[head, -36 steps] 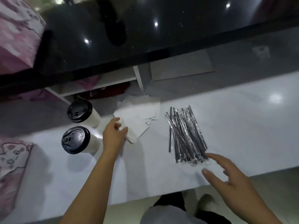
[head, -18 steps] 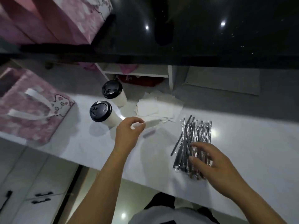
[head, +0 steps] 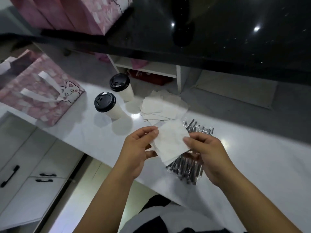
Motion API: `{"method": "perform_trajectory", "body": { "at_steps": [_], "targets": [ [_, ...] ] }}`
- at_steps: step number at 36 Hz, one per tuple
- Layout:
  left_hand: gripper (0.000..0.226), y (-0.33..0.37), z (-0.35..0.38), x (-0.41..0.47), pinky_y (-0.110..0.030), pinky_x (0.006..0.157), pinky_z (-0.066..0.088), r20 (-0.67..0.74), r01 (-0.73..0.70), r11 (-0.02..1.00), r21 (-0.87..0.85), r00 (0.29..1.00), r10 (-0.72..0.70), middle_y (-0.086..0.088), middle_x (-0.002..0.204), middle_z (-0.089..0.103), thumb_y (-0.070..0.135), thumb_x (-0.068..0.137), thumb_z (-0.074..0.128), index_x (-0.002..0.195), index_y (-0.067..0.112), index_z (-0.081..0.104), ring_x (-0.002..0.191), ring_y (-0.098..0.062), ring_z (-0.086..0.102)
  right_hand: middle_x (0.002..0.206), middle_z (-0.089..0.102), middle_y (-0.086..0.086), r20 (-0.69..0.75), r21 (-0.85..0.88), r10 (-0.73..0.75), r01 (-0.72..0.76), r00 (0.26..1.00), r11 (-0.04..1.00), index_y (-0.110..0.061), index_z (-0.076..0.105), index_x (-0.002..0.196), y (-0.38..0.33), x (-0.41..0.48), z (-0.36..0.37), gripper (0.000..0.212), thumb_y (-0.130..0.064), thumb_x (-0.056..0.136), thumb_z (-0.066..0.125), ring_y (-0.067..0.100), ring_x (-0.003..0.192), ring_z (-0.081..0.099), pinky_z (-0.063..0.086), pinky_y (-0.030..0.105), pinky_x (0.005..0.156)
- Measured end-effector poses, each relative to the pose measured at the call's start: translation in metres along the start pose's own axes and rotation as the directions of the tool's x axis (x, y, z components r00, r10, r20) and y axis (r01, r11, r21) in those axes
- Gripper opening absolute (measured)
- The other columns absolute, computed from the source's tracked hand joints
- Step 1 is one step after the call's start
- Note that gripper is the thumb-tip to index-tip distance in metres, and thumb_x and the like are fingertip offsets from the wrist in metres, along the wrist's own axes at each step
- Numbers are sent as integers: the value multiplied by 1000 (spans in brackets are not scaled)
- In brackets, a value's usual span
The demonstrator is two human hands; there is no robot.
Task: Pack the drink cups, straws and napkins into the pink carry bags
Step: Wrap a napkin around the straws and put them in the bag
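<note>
White tabletop (head: 252, 157) carries a near cup (head: 107, 105) and a far cup (head: 122, 85), both lidded, a loose napkin pile (head: 161, 106), wrapped straws (head: 186, 169), and a pink carry bag (head: 38, 91) well to the left. Above the straws, the left hand (head: 136, 152) and the right hand (head: 208, 153) each pinch an edge of one napkin (head: 171, 142). Opposed pulls could tear the thin sheet, or a loose pinch could drop it.

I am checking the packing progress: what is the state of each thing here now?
Near cup: upright, lid on.
Far cup: upright, lid on.
Held napkin: pinched by left hand and right hand.
Napkin pile: loose on the counter.
Straws: wrapped, heaped on the counter.
Pink bag: on the counter, beside the cups.
</note>
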State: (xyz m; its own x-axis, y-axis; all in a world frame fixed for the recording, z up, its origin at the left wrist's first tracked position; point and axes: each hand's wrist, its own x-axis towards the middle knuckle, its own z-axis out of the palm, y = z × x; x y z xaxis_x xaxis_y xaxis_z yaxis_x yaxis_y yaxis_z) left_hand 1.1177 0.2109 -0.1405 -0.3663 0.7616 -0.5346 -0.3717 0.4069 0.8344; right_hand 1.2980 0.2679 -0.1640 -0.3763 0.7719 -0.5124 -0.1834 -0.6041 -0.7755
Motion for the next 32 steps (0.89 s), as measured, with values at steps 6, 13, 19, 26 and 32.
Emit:
{"method": "perform_trajectory", "body": {
  "at_steps": [6, 13, 19, 26, 32],
  "targets": [
    [53, -22, 13, -9, -38, 81, 59, 168, 79, 987, -137, 984, -56, -16, 116, 72, 10, 79, 71, 130, 13, 58, 102, -30, 70, 82, 73, 5, -134, 25, -3, 6, 991, 1000, -9, 70, 84, -6, -1, -16, 8, -3, 88, 68, 12, 65, 65, 58, 30, 63],
    [62, -37, 27, -8, -42, 86, 59, 65, 40, 996, -82, 997, -35, -20, 110, 72, -5, 86, 66, 137, 27, 51, 101, -32, 72, 85, 71, 5, -138, -49, -18, 11, 990, 999, -9, 71, 91, 0, -2, -20, 7, -2, 88, 69, 12, 70, 65, 57, 31, 69],
    [59, -33, 19, 0, -42, 84, 59, 81, 136, 984, -115, 989, -127, -20, 103, 70, -7, 88, 62, 134, 28, 53, 84, -28, 71, 147, 40, -18, 238, -728, -341, 400, 909, 557, -46, 51, 134, 6, -9, -36, 63, -28, 78, 74, -2, 138, 32, 27, 24, 112],
    [50, -45, 18, -3, -36, 69, 62, 162, 291, 945, -150, 950, -267, -21, 98, 73, -8, 89, 60, 130, 19, 54, 74, -26, 71, 107, 70, -10, 322, -849, -558, 494, 764, 187, -25, 77, 93, 37, -18, -22, 20, -26, 77, 66, 6, 110, 49, 39, 37, 97],
    [31, -57, 9, 11, -31, 69, 60, 86, 82, 961, 265, 990, -108, -7, 99, 74, 21, 93, 67, 123, 28, 60, 82, -18, 73, 91, 72, -12, -10, -855, -536, 271, 844, 442, -23, 79, 93, 37, -26, -34, 15, -13, 86, 71, 10, 87, 62, 50, 31, 79]
  ]
}}
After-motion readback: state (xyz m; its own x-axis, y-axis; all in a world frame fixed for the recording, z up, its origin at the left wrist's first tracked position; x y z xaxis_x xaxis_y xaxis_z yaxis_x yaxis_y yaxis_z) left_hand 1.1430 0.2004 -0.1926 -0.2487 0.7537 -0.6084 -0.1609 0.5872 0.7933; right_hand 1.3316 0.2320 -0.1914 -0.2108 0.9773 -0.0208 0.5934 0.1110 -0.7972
